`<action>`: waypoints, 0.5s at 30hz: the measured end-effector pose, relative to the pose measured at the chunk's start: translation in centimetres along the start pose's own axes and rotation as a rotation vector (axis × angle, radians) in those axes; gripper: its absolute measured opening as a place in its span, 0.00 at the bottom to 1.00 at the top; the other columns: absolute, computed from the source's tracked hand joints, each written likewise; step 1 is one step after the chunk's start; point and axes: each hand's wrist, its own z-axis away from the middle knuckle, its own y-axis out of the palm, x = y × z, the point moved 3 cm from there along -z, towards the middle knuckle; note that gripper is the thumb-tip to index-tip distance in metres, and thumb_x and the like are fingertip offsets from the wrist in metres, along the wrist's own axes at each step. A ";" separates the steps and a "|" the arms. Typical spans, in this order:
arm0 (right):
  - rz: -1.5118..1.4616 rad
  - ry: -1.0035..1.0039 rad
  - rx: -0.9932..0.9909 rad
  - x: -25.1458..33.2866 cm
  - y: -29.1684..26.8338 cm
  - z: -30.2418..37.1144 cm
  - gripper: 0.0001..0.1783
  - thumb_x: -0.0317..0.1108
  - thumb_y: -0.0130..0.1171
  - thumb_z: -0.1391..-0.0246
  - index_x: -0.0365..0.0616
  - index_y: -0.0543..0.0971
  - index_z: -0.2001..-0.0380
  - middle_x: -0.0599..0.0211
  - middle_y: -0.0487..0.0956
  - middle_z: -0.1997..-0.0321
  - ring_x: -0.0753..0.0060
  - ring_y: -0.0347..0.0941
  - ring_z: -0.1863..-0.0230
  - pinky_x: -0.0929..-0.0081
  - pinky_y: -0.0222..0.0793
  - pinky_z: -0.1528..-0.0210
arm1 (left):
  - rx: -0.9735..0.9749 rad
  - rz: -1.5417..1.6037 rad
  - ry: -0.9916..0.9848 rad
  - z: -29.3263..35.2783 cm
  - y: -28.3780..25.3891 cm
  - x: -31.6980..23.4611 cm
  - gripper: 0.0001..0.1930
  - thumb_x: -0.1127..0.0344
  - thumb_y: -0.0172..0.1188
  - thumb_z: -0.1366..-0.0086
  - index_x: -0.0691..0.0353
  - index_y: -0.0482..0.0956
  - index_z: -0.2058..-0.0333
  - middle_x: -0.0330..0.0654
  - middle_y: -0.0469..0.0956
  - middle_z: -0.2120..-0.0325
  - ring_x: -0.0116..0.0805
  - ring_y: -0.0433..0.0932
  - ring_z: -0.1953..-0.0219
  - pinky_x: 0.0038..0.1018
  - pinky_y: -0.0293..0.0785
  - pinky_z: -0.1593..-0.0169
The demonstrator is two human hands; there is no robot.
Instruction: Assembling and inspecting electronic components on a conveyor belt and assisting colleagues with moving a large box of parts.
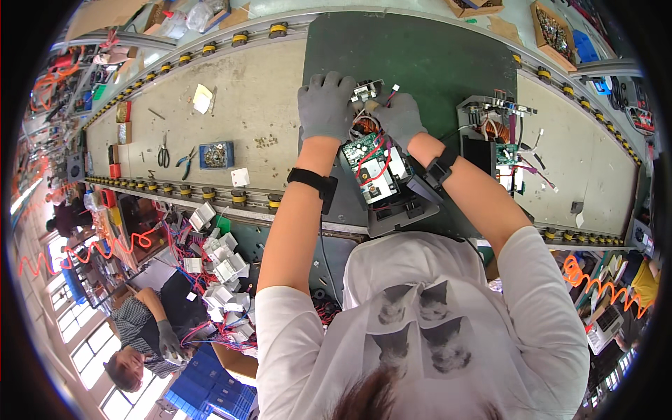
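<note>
An open electronic unit (378, 168) lies before me, with a green circuit board, red wires and a copper coil (364, 126) near its far end. My left hand (325, 105), in a grey glove, is closed at the far left end of the unit. My right hand (399, 120), also gloved, has its fingers bent in beside the coil, and what they pinch is hidden. Between the two hands sits a small metal-and-white part (367, 91). A white connector (395, 88) on a wire sticks up next to my right fingers.
A second open unit (497, 140) stands to the right, loose wires trailing. On the left lie pliers (186, 162), another hand tool (163, 151) and a blue box of small hardware (216, 155). Roller rails (239, 199) edge the bench. A co-worker (143, 329) is at lower left beside white wired parts (227, 266).
</note>
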 end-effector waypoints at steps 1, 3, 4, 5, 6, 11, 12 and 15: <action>0.000 0.003 -0.001 -0.5 0.3 -0.2 0.22 0.47 0.62 0.57 0.33 0.79 0.77 0.49 0.77 0.81 0.54 0.76 0.75 0.64 0.69 0.72 | -0.003 -0.019 -0.007 -0.1 0.2 0.0 0.18 0.57 0.66 0.57 0.49 0.76 0.64 0.33 0.74 0.63 0.38 0.71 0.56 0.36 0.67 0.58; -0.178 -0.020 -0.010 -1.0 0.5 -0.3 0.22 0.46 0.63 0.57 0.33 0.79 0.77 0.50 0.76 0.82 0.56 0.75 0.78 0.65 0.68 0.73 | -0.068 0.024 0.011 0.0 0.1 -0.1 0.15 0.62 0.64 0.57 0.49 0.75 0.66 0.33 0.73 0.65 0.39 0.72 0.57 0.36 0.68 0.60; -0.179 -0.015 -0.012 -1.3 0.4 -0.4 0.22 0.46 0.63 0.57 0.33 0.79 0.77 0.50 0.76 0.82 0.56 0.75 0.78 0.65 0.68 0.73 | -0.136 0.065 0.026 0.0 -0.1 -0.2 0.13 0.67 0.62 0.58 0.49 0.75 0.69 0.33 0.73 0.68 0.39 0.72 0.59 0.36 0.68 0.63; -0.135 -0.015 -0.006 -0.5 0.1 0.2 0.21 0.45 0.63 0.57 0.32 0.79 0.77 0.51 0.76 0.82 0.57 0.75 0.79 0.65 0.68 0.74 | -0.132 0.063 0.027 0.1 -0.1 -0.1 0.13 0.67 0.62 0.58 0.49 0.75 0.69 0.33 0.73 0.68 0.39 0.72 0.59 0.36 0.68 0.63; -0.092 -0.014 -0.001 0.0 -0.1 0.4 0.21 0.45 0.63 0.58 0.32 0.79 0.77 0.52 0.76 0.83 0.58 0.74 0.80 0.65 0.68 0.74 | -0.117 0.072 0.022 0.1 0.1 0.1 0.13 0.66 0.62 0.58 0.49 0.75 0.69 0.33 0.73 0.67 0.40 0.72 0.59 0.36 0.68 0.63; -0.226 0.007 -0.007 0.0 -0.1 0.8 0.20 0.43 0.63 0.57 0.31 0.79 0.75 0.54 0.76 0.82 0.63 0.75 0.79 0.68 0.68 0.74 | -0.060 0.071 0.010 0.1 0.2 0.2 0.14 0.62 0.64 0.58 0.50 0.75 0.69 0.33 0.73 0.67 0.40 0.71 0.58 0.36 0.68 0.63; -0.247 0.034 0.005 0.4 -0.3 1.1 0.20 0.42 0.63 0.57 0.31 0.79 0.74 0.55 0.77 0.81 0.65 0.75 0.79 0.69 0.68 0.74 | -0.079 0.079 0.012 0.1 0.2 0.2 0.15 0.61 0.65 0.58 0.50 0.76 0.68 0.33 0.73 0.66 0.40 0.71 0.58 0.36 0.68 0.63; -0.308 0.035 -0.013 -0.4 0.4 0.6 0.18 0.41 0.62 0.56 0.32 0.79 0.72 0.57 0.77 0.80 0.68 0.75 0.78 0.71 0.68 0.74 | -0.079 0.082 0.007 0.1 0.1 0.1 0.15 0.59 0.66 0.58 0.50 0.76 0.68 0.33 0.73 0.65 0.40 0.71 0.57 0.36 0.68 0.62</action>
